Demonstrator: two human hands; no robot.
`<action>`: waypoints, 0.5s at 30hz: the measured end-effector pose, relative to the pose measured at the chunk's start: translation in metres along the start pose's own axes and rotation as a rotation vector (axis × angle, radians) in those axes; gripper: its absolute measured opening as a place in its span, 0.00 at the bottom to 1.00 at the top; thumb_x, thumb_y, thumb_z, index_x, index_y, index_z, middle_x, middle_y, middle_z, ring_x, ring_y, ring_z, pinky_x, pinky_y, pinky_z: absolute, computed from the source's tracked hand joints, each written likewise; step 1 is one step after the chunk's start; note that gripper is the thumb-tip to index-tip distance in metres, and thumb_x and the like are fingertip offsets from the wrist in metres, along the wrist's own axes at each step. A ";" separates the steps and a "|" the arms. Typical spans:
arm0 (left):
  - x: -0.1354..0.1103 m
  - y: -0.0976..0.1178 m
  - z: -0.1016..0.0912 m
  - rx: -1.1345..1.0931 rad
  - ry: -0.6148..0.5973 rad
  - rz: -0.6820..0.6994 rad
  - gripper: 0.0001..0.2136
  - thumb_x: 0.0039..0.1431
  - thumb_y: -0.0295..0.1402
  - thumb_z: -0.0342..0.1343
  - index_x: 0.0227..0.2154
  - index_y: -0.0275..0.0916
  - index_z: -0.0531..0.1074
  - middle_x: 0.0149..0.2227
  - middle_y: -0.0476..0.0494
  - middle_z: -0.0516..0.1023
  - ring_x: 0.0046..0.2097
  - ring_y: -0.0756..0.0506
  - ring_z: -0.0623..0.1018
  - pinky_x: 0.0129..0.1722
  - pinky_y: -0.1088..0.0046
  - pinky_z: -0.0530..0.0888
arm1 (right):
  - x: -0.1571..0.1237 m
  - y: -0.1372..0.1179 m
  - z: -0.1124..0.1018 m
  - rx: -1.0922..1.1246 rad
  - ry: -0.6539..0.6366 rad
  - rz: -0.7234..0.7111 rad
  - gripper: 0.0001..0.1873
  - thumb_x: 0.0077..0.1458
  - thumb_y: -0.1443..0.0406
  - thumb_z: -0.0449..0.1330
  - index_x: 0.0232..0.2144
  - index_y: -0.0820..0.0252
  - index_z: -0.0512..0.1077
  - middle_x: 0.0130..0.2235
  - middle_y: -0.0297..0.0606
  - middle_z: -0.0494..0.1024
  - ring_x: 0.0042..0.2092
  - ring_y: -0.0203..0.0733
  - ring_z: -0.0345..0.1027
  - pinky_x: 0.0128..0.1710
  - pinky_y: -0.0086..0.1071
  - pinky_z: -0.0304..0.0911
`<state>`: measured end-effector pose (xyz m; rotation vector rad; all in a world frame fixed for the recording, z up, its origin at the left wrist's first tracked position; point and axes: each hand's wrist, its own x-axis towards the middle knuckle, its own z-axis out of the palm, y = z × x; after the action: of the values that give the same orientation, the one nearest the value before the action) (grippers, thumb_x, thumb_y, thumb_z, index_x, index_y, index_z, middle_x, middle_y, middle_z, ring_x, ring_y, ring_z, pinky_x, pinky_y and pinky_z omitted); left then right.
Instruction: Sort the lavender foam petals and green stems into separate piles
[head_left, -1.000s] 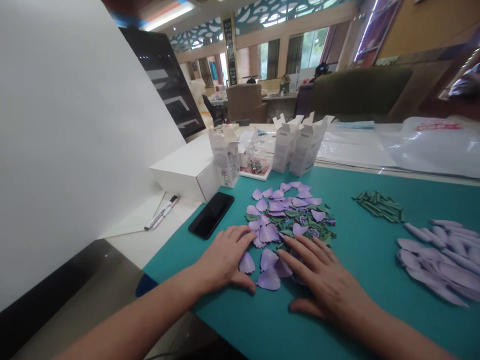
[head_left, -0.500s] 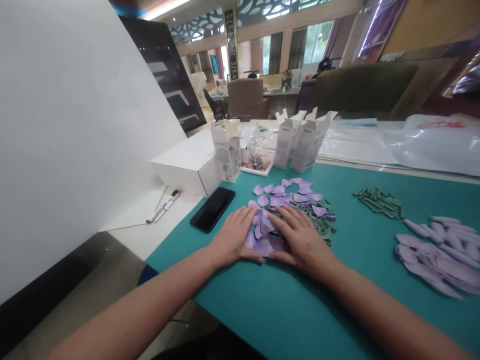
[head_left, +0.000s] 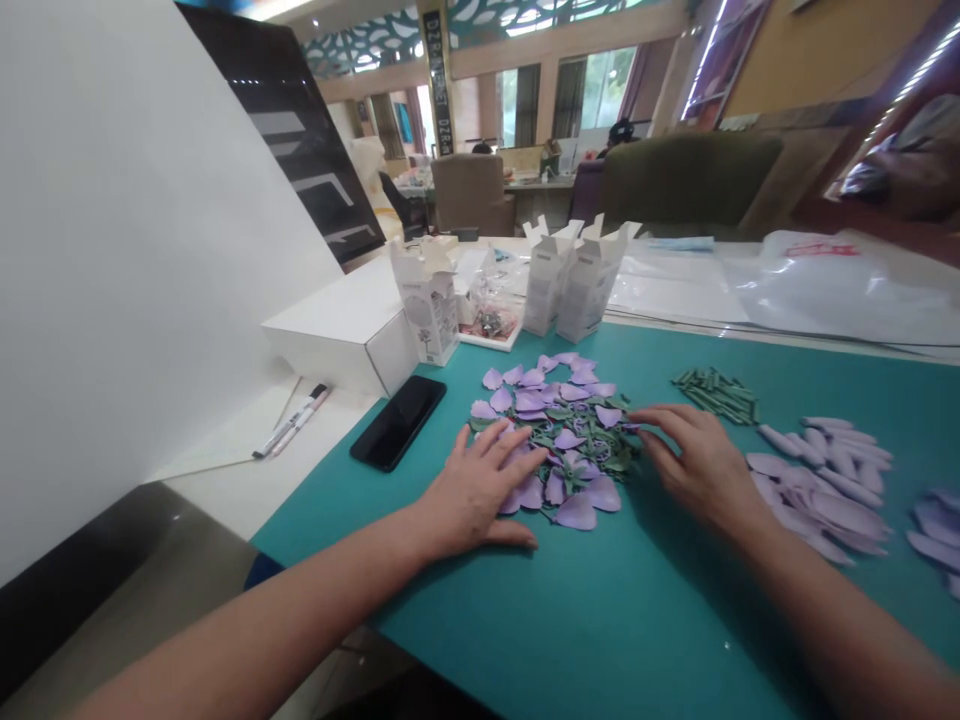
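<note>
A heap of small purple petals and green leaf pieces lies on the teal mat. My left hand rests flat on the heap's left side, fingers spread, holding nothing. My right hand lies at the heap's right edge, fingers stretched toward the pieces, its fingertips touching them.
Long purple petals lie to the right, and a bundle of green sticks behind them. A black phone, a flat white box, three open cartons and two pens sit at left and back. A white board leans at left.
My right hand has moved from the heap's middle to its right edge. My left hand stayed on the left side. The petals near me are pushed into the heap.
</note>
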<state>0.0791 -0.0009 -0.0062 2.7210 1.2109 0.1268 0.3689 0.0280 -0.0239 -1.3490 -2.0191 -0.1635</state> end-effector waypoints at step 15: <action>0.013 0.006 0.001 0.060 0.006 0.290 0.23 0.60 0.47 0.57 0.56 0.45 0.68 0.63 0.39 0.65 0.65 0.34 0.59 0.65 0.41 0.46 | -0.012 -0.013 0.011 -0.014 -0.258 -0.070 0.21 0.61 0.70 0.47 0.44 0.53 0.78 0.44 0.44 0.76 0.43 0.47 0.66 0.45 0.43 0.64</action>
<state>0.0924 0.0044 -0.0057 2.9342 0.8268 0.1348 0.3549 0.0183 -0.0359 -1.3670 -2.2837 -0.0360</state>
